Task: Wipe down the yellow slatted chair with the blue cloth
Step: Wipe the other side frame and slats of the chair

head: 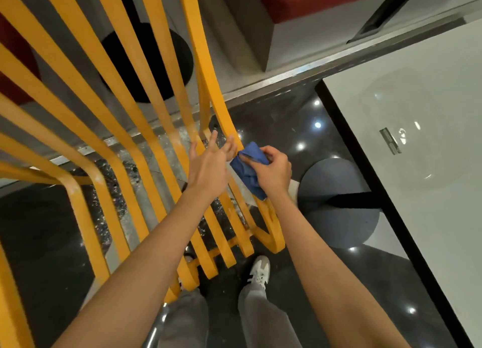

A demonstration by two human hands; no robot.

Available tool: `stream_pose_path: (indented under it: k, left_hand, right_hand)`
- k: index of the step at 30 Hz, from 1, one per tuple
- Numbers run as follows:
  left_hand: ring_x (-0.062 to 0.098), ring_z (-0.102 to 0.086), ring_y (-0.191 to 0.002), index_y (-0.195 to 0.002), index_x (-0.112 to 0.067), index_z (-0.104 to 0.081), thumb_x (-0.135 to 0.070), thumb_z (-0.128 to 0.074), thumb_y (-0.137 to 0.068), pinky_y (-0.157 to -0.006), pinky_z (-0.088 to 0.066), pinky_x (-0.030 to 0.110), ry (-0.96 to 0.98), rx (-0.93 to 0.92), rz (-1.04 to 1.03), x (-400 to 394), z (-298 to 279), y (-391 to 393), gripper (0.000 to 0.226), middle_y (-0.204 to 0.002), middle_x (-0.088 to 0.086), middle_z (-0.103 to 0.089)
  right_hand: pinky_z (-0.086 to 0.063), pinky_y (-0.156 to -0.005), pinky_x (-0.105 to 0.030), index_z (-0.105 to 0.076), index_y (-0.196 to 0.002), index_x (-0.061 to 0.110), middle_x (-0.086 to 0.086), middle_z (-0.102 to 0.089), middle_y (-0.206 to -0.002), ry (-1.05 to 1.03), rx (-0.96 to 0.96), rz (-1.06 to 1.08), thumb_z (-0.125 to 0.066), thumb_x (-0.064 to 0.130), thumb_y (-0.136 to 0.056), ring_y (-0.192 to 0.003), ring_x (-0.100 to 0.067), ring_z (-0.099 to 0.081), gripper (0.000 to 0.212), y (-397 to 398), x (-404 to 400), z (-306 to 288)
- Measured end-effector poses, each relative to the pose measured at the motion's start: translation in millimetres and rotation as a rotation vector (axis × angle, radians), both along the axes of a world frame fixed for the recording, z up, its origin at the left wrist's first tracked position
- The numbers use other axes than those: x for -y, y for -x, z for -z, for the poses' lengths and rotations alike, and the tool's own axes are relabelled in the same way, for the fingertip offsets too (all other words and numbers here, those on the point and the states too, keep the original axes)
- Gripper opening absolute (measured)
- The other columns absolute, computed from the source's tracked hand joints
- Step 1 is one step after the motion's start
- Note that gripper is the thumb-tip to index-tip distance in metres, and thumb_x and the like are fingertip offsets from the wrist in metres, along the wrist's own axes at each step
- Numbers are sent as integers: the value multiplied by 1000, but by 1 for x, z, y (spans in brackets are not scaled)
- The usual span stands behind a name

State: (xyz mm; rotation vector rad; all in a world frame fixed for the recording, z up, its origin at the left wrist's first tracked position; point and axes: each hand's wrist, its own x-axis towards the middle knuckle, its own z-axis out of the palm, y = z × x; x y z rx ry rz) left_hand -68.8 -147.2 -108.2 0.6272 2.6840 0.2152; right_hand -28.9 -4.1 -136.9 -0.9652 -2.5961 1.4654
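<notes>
— Down by the floor, what is that frame made of?

— Flat, curved slats, painted yellow with a matte grain: the yellow slatted chair point(130, 128). The slats fan out from a cluster near the person's feet and bend upward. White scuffs mark several of them. Beneath lies a glossy black floor point(281, 123) with bright light spots, and a white table point(417, 144) with a dark edge stands to the right.

— And the cloth?

— The blue cloth point(249, 165) is soft and bunched into folds, pressed against the rightmost slat, about midway along it.

— How are the arms set?

— Both forearms are bare and reach forward and down. The left hand point(208, 165) is stretched out, fingers spread and loose, their tips at the slat just beside the cloth; it grips nothing. The right hand point(272, 171) is curled, knuckles up.

— Its grip?

— Closed tight around the cloth, fingers folded over the bundle, a tail of fabric hanging below the palm.
</notes>
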Motion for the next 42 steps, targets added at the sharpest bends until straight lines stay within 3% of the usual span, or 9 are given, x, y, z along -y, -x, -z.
stream_pose_path:
  k: [5, 8, 11, 15, 20, 26, 33, 39, 42]
  left_hand:
    - [18, -2, -152, -154, -32, -22, -11, -41, -97, -118, -7, 58, -22, 0, -40, -3, 6, -3, 64, -163, -13, -11]
    - [15, -6, -152, -150, -34, -33, -9, -44, -93, -118, -4, 56, -107, 39, -143, -7, 20, -4, 62, -162, -10, -18]
    - [21, -31, -145, -147, -35, -38, -7, -48, -89, -118, -2, 51, -207, 59, -278, -12, 28, -7, 66, -163, -2, -19]
    - [22, -29, -146, -147, -39, -37, -3, -49, -87, -117, -2, 54, -238, 81, -328, -10, 32, -8, 71, -163, -3, -17]
    - [17, -14, -151, -146, -40, -36, -5, -49, -89, -117, -2, 59, -225, 83, -294, -11, 23, -9, 69, -163, -9, -16]
    - [16, 0, -152, -150, -31, -34, -5, -50, -91, -117, -4, 61, -188, 49, -274, -15, 15, -14, 67, -162, -15, -16]
    - [15, 1, -152, -152, -29, -29, -3, -48, -91, -118, -3, 59, -195, 46, -240, -17, 16, -17, 70, -163, -11, -14]
    - [14, -29, -145, -146, -11, -43, -4, -57, -95, -119, -27, 36, -1085, 257, -883, -25, 34, -30, 53, -155, 2, -37]
    - [18, -47, -135, -146, -4, -39, -8, -65, -91, -112, -39, 31, -1259, 375, -1067, -37, 39, -38, 61, -149, 10, -46]
  right_hand:
    - [-41, -53, -24, -64, -65, 15, 8, -56, -56, 294, 36, 74, -78, 29, -80, -53, -1, -50, 26, -7, -19, 13]
    - [-51, -62, -25, -70, -85, 8, -3, -67, -75, 427, 96, 7, -78, 16, -81, -66, -6, -62, 12, -39, -34, 10]
    - [-57, -72, -22, -70, -94, 18, 2, -73, -91, 302, 20, -140, -84, 22, -74, -84, -7, -69, 25, -33, -31, 6]
    - [-51, -63, -31, -68, -80, 17, 9, -66, -71, 106, -33, -122, -79, 44, -74, -68, -8, -63, 30, -1, -13, 8]
    - [-57, -79, -39, -70, -94, 13, -7, -71, -87, 579, 117, 108, -74, 15, -84, -87, -24, -68, 11, -21, -25, 13]
    - [-58, -74, -39, -70, -85, 3, -12, -70, -81, 371, 10, 28, -83, 24, -75, -79, -21, -67, 27, -6, -17, 10]
    - [-59, -75, -31, -69, -101, 12, -11, -72, -96, 435, 63, -90, -80, 11, -77, -86, -19, -70, 26, -20, -30, 7]
    - [-55, -74, -33, -71, -88, 14, -7, -70, -83, 523, 89, 69, -72, 18, -87, -82, -19, -66, 4, -19, -21, 12]
    - [-55, -71, -33, -70, -99, 16, -6, -71, -88, 631, 120, 31, -70, 12, -87, -81, -17, -69, 13, -40, -28, 11]
